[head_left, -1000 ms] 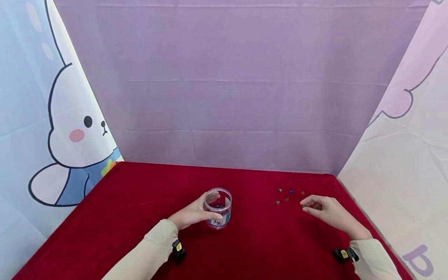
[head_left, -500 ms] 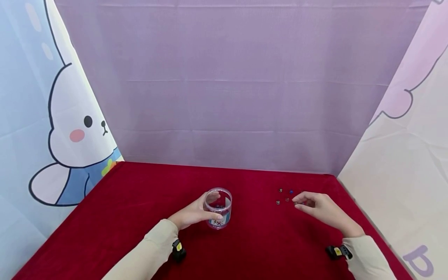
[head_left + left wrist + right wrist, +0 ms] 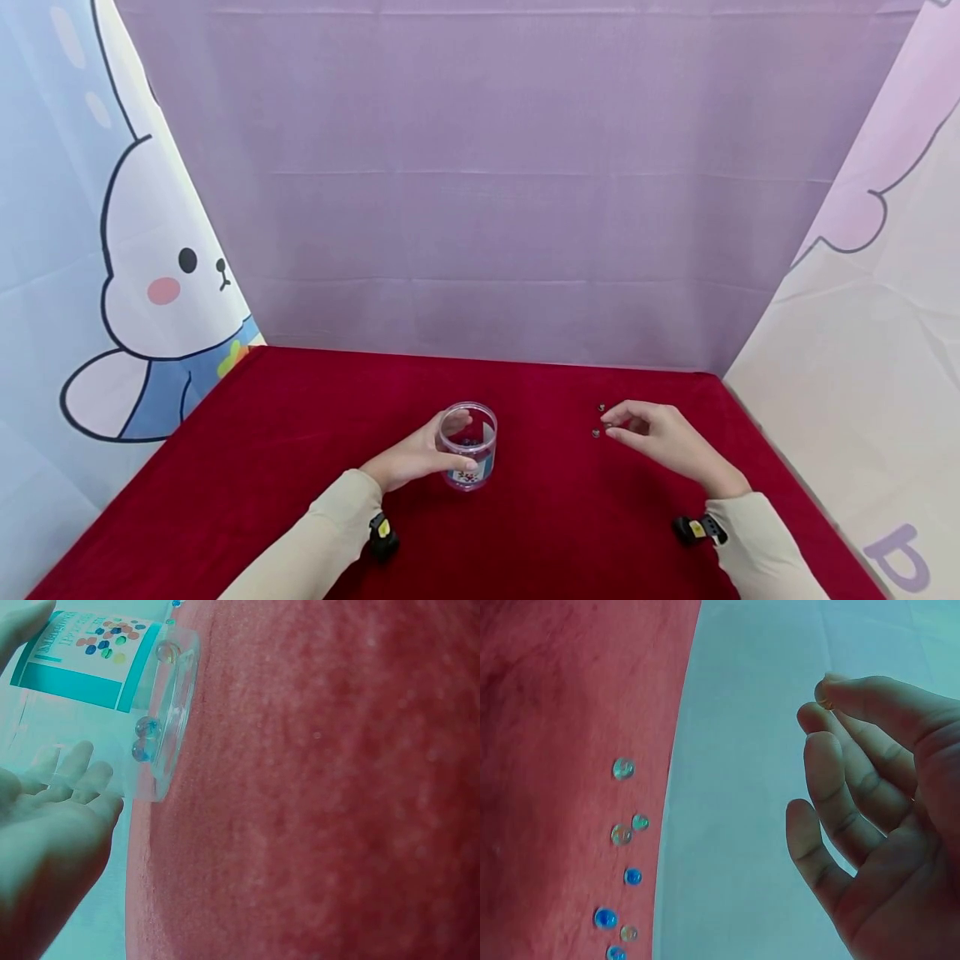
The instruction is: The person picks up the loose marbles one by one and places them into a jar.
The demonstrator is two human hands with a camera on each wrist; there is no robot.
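Note:
My left hand grips a clear plastic jar standing upright on the red cloth. The jar has no lid and bears a white and teal label. Through its wall, several glass marbles show at the bottom. Over on the right, my right hand pinches a small marble between thumb and index finger, above the cloth. Loose marbles lie just left of its fingertips in the head view. The right wrist view has several more, clear, green and blue; the hand hides some from the head camera.
A red cloth covers the table. Behind it hangs a plain purple curtain. Printed fabric panels close the sides, one with a cartoon animal on the left and a pale one on the right.
My right hand has moved left and slightly away from me across the marbles, now covering several that showed before. My left hand and the jar have stayed in place.

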